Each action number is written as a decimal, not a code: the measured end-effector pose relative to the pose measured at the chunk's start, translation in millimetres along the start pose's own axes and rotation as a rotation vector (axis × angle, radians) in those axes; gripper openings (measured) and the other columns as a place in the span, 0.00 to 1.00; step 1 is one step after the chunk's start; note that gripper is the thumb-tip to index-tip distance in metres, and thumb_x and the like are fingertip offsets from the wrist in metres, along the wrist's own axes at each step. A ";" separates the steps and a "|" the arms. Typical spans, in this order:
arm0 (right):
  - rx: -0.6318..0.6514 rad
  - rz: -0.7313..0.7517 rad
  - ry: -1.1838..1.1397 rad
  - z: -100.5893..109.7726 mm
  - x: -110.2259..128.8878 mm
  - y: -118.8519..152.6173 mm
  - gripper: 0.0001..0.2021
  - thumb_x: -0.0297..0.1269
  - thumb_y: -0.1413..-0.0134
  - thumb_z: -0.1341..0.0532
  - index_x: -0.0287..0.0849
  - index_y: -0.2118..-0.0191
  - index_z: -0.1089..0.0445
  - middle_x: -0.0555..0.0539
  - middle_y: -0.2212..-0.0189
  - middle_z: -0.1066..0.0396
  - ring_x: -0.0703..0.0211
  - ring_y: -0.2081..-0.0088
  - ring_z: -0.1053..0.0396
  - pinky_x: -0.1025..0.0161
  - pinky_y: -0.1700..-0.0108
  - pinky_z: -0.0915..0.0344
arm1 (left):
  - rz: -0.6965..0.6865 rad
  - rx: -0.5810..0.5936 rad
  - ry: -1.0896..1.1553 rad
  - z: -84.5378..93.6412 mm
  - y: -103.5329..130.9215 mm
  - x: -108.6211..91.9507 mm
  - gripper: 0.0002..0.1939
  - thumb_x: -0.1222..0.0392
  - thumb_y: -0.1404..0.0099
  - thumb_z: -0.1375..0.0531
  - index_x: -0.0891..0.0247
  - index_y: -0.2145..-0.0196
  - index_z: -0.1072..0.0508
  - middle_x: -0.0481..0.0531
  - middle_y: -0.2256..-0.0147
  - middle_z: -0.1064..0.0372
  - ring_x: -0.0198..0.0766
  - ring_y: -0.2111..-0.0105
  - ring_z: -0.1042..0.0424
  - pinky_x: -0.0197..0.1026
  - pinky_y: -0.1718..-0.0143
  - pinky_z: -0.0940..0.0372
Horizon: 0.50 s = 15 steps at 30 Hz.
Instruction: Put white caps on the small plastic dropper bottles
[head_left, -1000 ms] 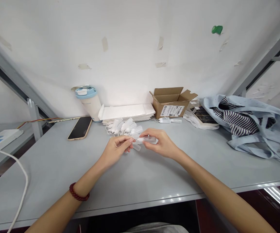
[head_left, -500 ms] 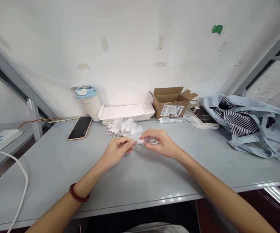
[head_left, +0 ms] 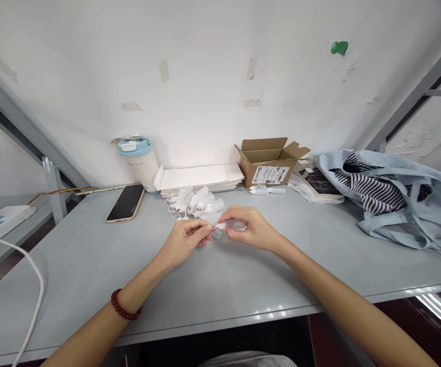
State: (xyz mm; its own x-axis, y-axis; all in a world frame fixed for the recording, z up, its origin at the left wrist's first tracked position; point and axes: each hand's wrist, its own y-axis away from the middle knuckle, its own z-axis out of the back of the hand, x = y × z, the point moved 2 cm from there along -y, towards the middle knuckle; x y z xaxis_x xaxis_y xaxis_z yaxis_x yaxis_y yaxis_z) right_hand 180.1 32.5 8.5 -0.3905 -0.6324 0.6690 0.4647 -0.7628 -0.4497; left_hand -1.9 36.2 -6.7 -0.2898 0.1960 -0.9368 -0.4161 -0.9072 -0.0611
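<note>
Between the thumb and fingers of my right hand [head_left: 251, 228] is a small clear bottle [head_left: 237, 225] with a white tip, lying sideways and pointing left. My left hand [head_left: 187, 238] is closed in a pinch right at that tip, its fingertips almost touching those of my right hand. What the left fingers hold is too small to name. Just behind my hands lies a pile of similar small bottles [head_left: 199, 200] with white looped strings. Another clear piece shows under my fingertips, partly hidden.
Along the wall stand a blue-lidded cup [head_left: 140, 162], a stack of white envelopes [head_left: 205, 176] and an open cardboard box [head_left: 268, 165]. A phone [head_left: 126, 203] lies at left; more bottles [head_left: 268, 190] lie before the box. A blue bag [head_left: 392, 188] is at right.
My right fingers have shifted slightly left along the bottle, closer around its tip. My left hand has barely moved.
</note>
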 end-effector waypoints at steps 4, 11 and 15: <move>0.000 0.003 0.009 -1.0 0.3 0.6 0.09 0.25 0.53 0.42 0.40 0.65 0.28 0.47 0.68 0.27 0.61 0.67 0.31 0.64 0.62 0.35 | -0.008 -0.003 -0.001 0.1 0.7 -1.3 0.13 0.54 0.40 0.44 0.64 0.76 0.28 0.48 0.78 0.33 0.33 0.77 0.35 0.35 0.73 0.38; 0.007 0.000 0.004 -1.3 0.3 0.8 0.10 0.23 0.55 0.42 0.40 0.65 0.28 0.47 0.68 0.27 0.61 0.67 0.31 0.64 0.62 0.35 | -0.007 -0.014 -0.010 -1.3 1.2 -4.7 0.13 0.54 0.41 0.43 0.64 0.77 0.28 0.48 0.78 0.33 0.32 0.78 0.35 0.35 0.74 0.38; 0.009 -0.020 -0.016 -2.4 1.0 0.6 0.09 0.24 0.55 0.42 0.39 0.65 0.29 0.47 0.68 0.28 0.61 0.66 0.31 0.63 0.61 0.35 | -0.007 -0.011 -0.017 -1.9 0.4 -5.7 0.12 0.55 0.41 0.44 0.64 0.77 0.29 0.48 0.79 0.34 0.32 0.78 0.36 0.35 0.74 0.39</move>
State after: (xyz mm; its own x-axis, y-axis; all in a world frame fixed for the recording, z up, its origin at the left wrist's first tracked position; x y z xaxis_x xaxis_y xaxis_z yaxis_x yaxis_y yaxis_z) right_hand 178.0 31.1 7.5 -0.3869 -0.6144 0.6876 0.4638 -0.7742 -0.4308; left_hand 1.2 34.0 -2.0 -0.3016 0.2087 -0.9303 -0.4090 -0.9097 -0.0715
